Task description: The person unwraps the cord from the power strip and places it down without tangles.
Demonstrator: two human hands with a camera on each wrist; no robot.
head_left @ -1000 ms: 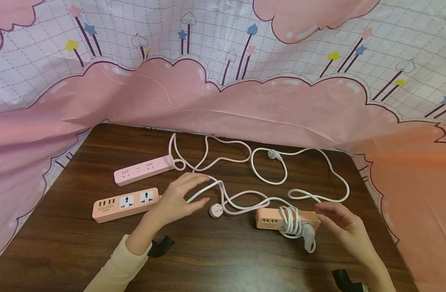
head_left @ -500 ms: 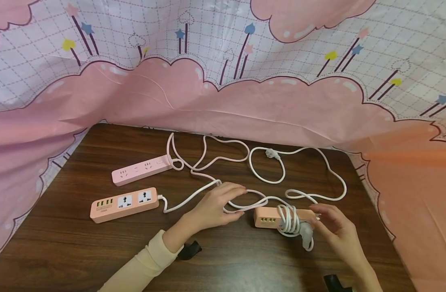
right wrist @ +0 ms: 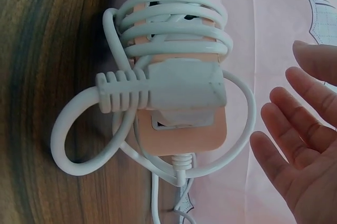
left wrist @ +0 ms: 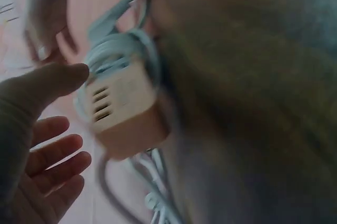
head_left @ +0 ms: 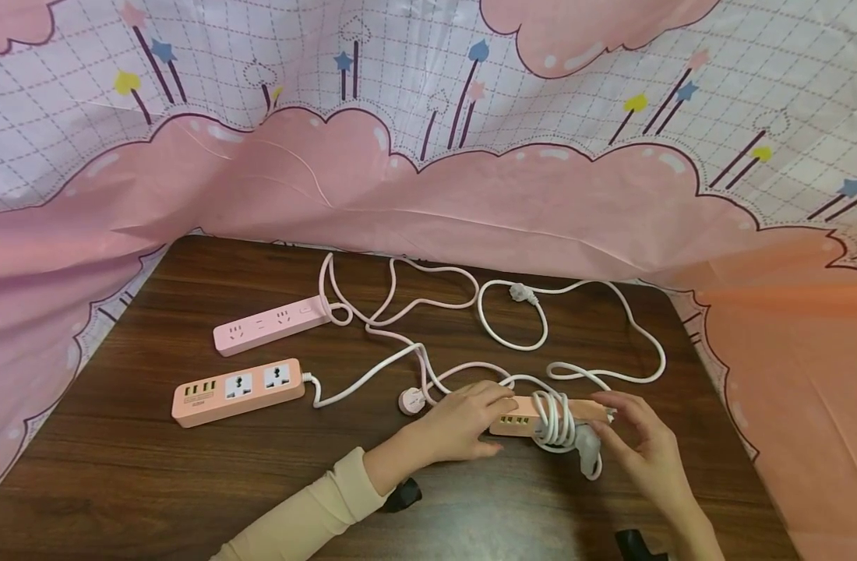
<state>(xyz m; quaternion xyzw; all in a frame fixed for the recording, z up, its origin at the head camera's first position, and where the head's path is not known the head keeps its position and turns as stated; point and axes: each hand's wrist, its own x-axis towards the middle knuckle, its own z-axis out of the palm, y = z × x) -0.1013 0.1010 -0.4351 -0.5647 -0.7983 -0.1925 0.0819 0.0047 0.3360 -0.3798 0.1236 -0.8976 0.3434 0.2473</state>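
In the head view, an orange power strip (head_left: pixel 584 408) has its white cord (right wrist: pixel 179 27) wound several times round its middle. A white plug (right wrist: pixel 187 84) sits in a socket near its right end. My left hand (head_left: pixel 463 425) is at the strip's left end; in the left wrist view its thumb and fingers are apart, with a gap before the strip. Whether any fingertip touches it, I cannot tell. At the right end is my right hand (head_left: pixel 642 444), fingers loosely spread beside the strip and apart from it in the right wrist view.
A second orange power strip (head_left: pixel 218 395) and a pink one (head_left: pixel 270 326) lie to the left. A pink plug (head_left: pixel 411 400) is left of my left hand. Loose cords and a white plug (head_left: pixel 520 293) lie towards the back. Patterned cloth (head_left: pixel 428 210) hangs behind the dark wooden table (head_left: pixel 190 483).
My left hand has moved right, from beside the left orange strip to the left end of the wound one. My right hand has stayed by the right end.
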